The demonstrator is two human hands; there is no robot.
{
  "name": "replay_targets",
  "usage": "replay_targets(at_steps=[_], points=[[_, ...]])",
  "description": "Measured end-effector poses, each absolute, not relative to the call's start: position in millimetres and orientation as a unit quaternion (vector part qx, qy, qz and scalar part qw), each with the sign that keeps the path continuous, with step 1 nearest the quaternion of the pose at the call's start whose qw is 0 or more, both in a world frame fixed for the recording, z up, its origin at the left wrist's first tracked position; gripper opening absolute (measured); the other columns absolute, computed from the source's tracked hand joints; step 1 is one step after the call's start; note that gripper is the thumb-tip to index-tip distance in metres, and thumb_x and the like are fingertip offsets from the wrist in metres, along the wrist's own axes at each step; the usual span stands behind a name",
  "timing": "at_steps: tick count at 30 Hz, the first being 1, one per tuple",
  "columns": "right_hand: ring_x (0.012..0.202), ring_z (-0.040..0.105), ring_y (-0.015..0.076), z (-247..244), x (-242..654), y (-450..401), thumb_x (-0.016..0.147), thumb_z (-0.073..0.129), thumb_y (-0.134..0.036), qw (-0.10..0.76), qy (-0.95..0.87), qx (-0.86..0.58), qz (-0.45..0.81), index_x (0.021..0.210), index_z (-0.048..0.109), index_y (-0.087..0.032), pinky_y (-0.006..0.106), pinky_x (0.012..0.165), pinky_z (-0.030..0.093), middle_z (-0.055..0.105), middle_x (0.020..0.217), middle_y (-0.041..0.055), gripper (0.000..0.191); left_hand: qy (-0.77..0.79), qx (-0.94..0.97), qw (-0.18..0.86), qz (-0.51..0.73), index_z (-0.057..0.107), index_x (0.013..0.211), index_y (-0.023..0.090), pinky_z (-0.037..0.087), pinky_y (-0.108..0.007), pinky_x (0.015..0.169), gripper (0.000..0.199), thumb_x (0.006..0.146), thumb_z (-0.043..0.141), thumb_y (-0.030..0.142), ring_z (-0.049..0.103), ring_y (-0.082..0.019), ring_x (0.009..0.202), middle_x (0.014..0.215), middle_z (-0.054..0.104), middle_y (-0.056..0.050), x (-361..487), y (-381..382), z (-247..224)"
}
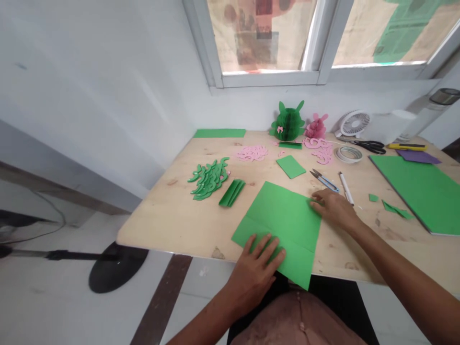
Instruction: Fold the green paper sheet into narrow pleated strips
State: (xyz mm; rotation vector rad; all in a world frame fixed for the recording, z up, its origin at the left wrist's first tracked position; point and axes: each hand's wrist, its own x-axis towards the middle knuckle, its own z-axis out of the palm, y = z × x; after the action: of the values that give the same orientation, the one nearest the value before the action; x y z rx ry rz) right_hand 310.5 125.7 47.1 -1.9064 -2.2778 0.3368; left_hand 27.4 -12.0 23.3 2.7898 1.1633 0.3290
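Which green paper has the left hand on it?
The creased sheet poking past the table's near edge: the left hand lies on it. The small rectangle and the far-right sheet lie untouched.

Green sheet (287, 211) partly hidden beneath the hands (254, 268) (336, 208)

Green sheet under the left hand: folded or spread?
Spread. The green sheet lies opened out, creased across its broad face, with the left hand resting on it.

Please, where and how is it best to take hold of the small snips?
Probably by the blue handle, coming with the right hand from the near right: the snips lie with that end toward the hand, and the pointed blades face far left.
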Motion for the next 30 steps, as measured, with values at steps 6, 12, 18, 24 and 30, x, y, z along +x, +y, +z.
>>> replay_targets(at_steps=[6, 12, 18, 24, 30], points=[[0.070, 0.064, 0.0200, 51, 304, 131, 0.081, 0.055, -0.041, 0.056, -0.743, -0.655, 0.127, 0.082, 0.065, -0.022, 0.027, 0.056, 0.038, 0.070, 0.078, 0.0033, 0.021, 0.383, 0.910, 0.009, 0.160, 0.053, 0.127, 0.023, 0.032, -0.051, 0.106, 0.037, 0.091, 0.046, 0.020, 0.045, -0.026, 0.127, 0.133, 0.056, -0.006, 30, -14, 15], [0.063, 0.060, 0.0183, 54, 313, 122, 0.085, 0.045, -0.042, 0.048, -0.755, -0.636, 0.154, 0.068, 0.061, -0.022, 0.027, 0.055, 0.037, 0.066, 0.068, 0.0022, 0.032, 0.355, 0.905, 0.001, 0.235, 0.064, 0.108, 0.022, 0.039, -0.046, 0.103, 0.027, 0.092, 0.043, 0.015, 0.054, -0.023, 0.118, 0.121, 0.064, -0.007, 16, -11, 20], [0.073, 0.066, 0.0206, 43, 329, 106, 0.085, 0.046, -0.037, 0.153, -0.755, -0.607, 0.193, 0.082, 0.067, -0.022, 0.031, 0.064, 0.049, 0.071, 0.083, 0.0046, 0.026, 0.320, 0.888, 0.055, 0.325, 0.065, 0.101, 0.023, 0.041, -0.039, 0.102, 0.028, 0.092, 0.041, 0.012, 0.059, -0.016, 0.111, 0.108, 0.070, -0.004, 3, 2, 36], [0.116, 0.057, 0.0236, 37, 346, 88, 0.089, 0.045, -0.025, 0.245, -0.825, -0.494, 0.124, 0.125, 0.056, -0.025, 0.042, 0.094, 0.048, 0.061, 0.126, 0.0086, 0.038, 0.384, 0.823, 0.216, 0.358, 0.066, 0.085, 0.022, 0.028, -0.053, 0.111, 0.029, 0.093, 0.039, 0.017, 0.050, -0.020, 0.125, 0.110, 0.070, -0.005, -5, 31, 69], [0.130, 0.043, 0.0271, 37, 348, 57, 0.090, 0.048, -0.020, 0.214, -0.865, -0.454, 0.005, 0.137, 0.046, -0.029, 0.049, 0.098, 0.043, 0.048, 0.141, 0.0103, 0.049, 0.400, 0.788, 0.292, 0.366, 0.067, 0.070, 0.019, 0.040, -0.054, 0.100, 0.023, 0.088, 0.056, 0.028, 0.035, -0.027, 0.136, 0.134, 0.055, -0.011, -7, 68, 67]])
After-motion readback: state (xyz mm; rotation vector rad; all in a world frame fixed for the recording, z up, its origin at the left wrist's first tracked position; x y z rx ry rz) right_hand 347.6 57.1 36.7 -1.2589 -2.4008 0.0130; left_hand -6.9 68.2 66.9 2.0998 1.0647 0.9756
